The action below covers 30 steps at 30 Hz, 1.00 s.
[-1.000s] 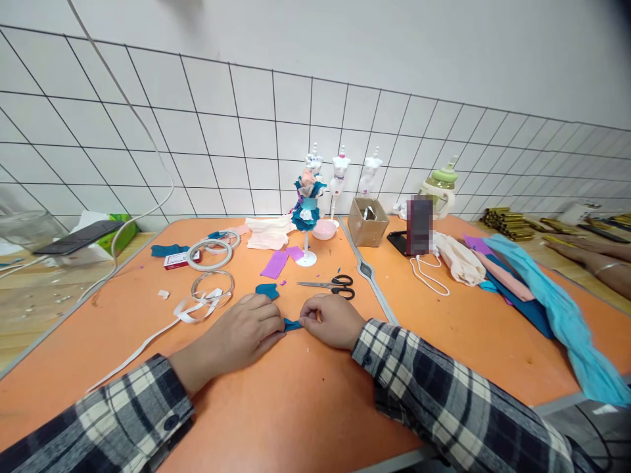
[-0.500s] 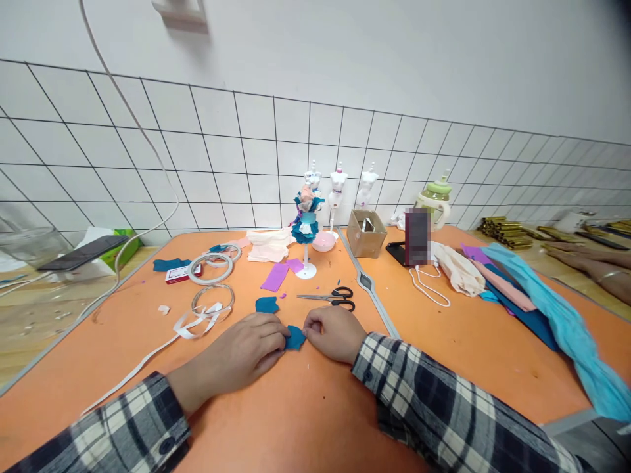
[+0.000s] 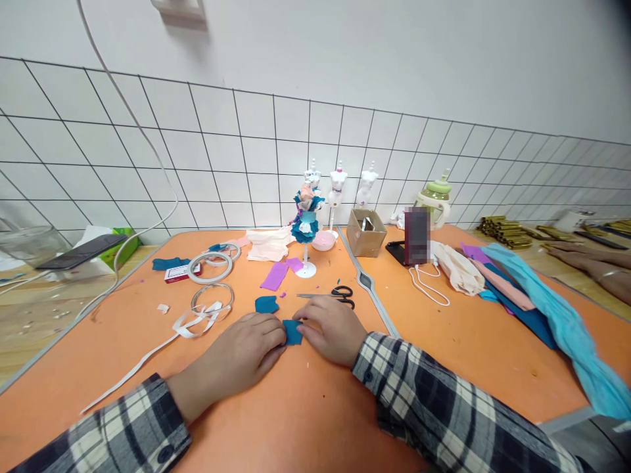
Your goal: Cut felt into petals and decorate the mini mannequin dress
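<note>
A small piece of teal crepe paper point(image 3: 293, 333) lies on the orange table between my hands. My left hand point(image 3: 246, 347) has its fingers together, pressing and gripping the left edge of this piece. At its right edge, the thumb and forefinger of my right hand point(image 3: 332, 330) close on the upper corner. Just beyond my left fingers is another teal crepe paper piece point(image 3: 267, 304). Black-handled scissors point(image 3: 340, 291) lie behind my right hand, which partly covers them. A miniature dress form with a teal paper dress point(image 3: 306, 226) stands farther back.
Tape rolls point(image 3: 211, 269) and a loose white strip point(image 3: 148, 358) are on the left. Behind stand a pink bowl point(image 3: 324, 242), cardboard box point(image 3: 366, 240) and white dress forms point(image 3: 338, 187). Coloured paper point(image 3: 547, 295) lies right, near another person's hand point(image 3: 582, 259).
The teal piece was bunched narrow between my fingers, then spread out, and now lies flatter and squarer. My right fingers have shifted left along its top edge. The view has tilted upward.
</note>
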Available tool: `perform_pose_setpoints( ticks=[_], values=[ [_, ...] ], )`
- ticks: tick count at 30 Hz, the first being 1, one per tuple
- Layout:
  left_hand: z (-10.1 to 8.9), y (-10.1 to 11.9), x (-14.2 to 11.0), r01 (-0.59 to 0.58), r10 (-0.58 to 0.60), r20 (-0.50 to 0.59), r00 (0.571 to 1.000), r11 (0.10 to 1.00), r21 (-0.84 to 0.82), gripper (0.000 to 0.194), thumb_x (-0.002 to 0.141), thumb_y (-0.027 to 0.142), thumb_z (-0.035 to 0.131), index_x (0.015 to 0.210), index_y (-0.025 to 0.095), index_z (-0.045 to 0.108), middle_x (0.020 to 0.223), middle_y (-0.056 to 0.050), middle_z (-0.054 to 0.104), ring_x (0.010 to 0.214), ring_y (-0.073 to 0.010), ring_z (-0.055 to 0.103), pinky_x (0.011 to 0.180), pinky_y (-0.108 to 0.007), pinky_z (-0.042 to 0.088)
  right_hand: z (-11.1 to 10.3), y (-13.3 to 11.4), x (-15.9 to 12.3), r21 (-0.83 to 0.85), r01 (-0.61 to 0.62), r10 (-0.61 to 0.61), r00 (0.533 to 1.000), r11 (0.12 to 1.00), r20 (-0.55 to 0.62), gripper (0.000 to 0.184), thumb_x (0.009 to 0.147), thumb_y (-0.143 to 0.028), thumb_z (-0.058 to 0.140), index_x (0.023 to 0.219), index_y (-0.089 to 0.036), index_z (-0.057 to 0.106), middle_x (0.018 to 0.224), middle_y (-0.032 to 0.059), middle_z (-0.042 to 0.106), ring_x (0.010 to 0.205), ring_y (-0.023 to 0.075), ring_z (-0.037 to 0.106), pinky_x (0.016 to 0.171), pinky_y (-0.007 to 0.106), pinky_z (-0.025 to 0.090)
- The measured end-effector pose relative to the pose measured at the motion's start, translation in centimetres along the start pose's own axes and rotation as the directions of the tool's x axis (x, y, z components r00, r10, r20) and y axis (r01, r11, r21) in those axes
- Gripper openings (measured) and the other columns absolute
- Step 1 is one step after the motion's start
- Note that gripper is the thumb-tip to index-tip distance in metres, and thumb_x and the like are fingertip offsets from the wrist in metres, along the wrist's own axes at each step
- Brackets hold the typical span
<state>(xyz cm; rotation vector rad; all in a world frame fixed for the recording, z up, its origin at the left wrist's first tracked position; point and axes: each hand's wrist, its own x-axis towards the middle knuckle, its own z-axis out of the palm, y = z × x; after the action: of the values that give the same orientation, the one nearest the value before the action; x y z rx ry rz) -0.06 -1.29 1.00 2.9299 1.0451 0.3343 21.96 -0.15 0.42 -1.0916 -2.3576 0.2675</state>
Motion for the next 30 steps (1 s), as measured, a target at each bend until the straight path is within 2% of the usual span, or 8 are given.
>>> perform_pose_setpoints(
  ticks=[3, 7, 10, 15, 23, 27, 30],
  values=[
    [0.17, 0.21, 0.04, 0.031, -0.031, -0.004, 1.000, 0.999, 0.017, 0.018, 0.095, 0.021, 0.045, 0.093, 0.021, 0.063, 0.091, -0.005, 0.068, 0.091, -0.0229, 0.061, 0.082, -0.038, 0.045, 0.44, -0.79, -0.06, -0.029, 0.116, -0.112, 0.986, 0.993, 0.126, 0.015, 0.091, -0.026, 0.057, 0.098, -0.021, 0.070, 0.094, 0.0033, 0.069, 0.089, 0.0172, 0.059, 0.082, 0.029, 0.040],
    [0.08, 0.40, 0.04, 0.047, -0.047, 0.006, 0.999, 0.999, 0.026, 0.018, 0.094, 0.022, 0.047, 0.090, 0.021, 0.064, 0.090, -0.005, 0.069, 0.091, -0.0230, 0.062, 0.082, -0.039, 0.045, 0.88, -0.93, -0.04, -0.081, 0.091, -0.071, 0.974, 0.993, 0.216, 0.014, 0.090, -0.029, 0.061, 0.095, -0.021, 0.070, 0.090, 0.0032, 0.069, 0.084, 0.0171, 0.058, 0.076, 0.029, 0.039],
    [-0.05, 0.62, 0.05, 0.072, -0.073, 0.022, 0.997, 0.997, 0.025, 0.019, 0.094, 0.022, 0.047, 0.087, 0.021, 0.064, 0.087, -0.004, 0.069, 0.088, -0.0226, 0.062, 0.081, -0.039, 0.044, 0.77, -0.54, -0.03, -0.081, 0.056, -0.037, 0.974, 0.995, 0.222, 0.012, 0.089, -0.029, 0.061, 0.093, -0.021, 0.070, 0.087, 0.0028, 0.068, 0.082, 0.0168, 0.059, 0.073, 0.028, 0.038],
    [-0.06, 0.81, 0.13, 0.130, -0.130, -0.006, 0.991, 0.991, -0.004, 0.012, 0.091, 0.025, 0.053, 0.095, 0.023, 0.065, 0.087, -0.003, 0.071, 0.086, -0.0224, 0.063, 0.080, -0.039, 0.044, 0.70, -0.38, -0.16, -0.037, 0.001, 0.007, 0.978, 0.999, 0.210, 0.014, 0.088, -0.030, 0.063, 0.097, -0.021, 0.069, 0.089, 0.0023, 0.068, 0.083, 0.0162, 0.060, 0.071, 0.027, 0.038],
    [0.03, 0.95, 0.42, 0.094, -0.093, -0.021, 0.995, 0.994, 0.052, 0.022, 0.094, 0.024, 0.049, 0.086, 0.023, 0.069, 0.085, -0.003, 0.071, 0.087, -0.0228, 0.061, 0.079, -0.040, 0.043, 0.85, -1.20, -0.20, -0.117, -0.054, 0.081, 0.969, 0.992, 0.234, 0.019, 0.094, -0.028, 0.054, 0.089, -0.023, 0.072, 0.088, 0.0023, 0.068, 0.080, 0.0151, 0.060, 0.065, 0.027, 0.034],
    [0.25, 0.97, 0.37, 0.115, -0.114, -0.023, 0.993, 0.993, 0.041, 0.021, 0.094, 0.024, 0.049, 0.085, 0.022, 0.069, 0.083, -0.003, 0.070, 0.088, -0.0232, 0.060, 0.080, -0.040, 0.043, 0.77, -1.29, -0.17, -0.072, -0.121, 0.134, 0.966, 0.990, 0.223, 0.014, 0.091, -0.025, 0.058, 0.097, -0.024, 0.071, 0.089, 0.0011, 0.069, 0.083, 0.0162, 0.062, 0.067, 0.027, 0.036],
    [0.32, 0.90, 0.22, 0.109, -0.108, -0.032, 0.994, 0.994, 0.020, 0.019, 0.094, 0.024, 0.050, 0.089, 0.023, 0.069, 0.085, -0.002, 0.070, 0.087, -0.0224, 0.060, 0.082, -0.040, 0.042, 0.92, -1.18, -0.22, -0.058, -0.144, 0.153, 0.963, 0.988, 0.220, 0.014, 0.090, -0.024, 0.059, 0.095, -0.023, 0.071, 0.090, 0.0017, 0.069, 0.085, 0.0167, 0.062, 0.069, 0.027, 0.037]
  ],
)
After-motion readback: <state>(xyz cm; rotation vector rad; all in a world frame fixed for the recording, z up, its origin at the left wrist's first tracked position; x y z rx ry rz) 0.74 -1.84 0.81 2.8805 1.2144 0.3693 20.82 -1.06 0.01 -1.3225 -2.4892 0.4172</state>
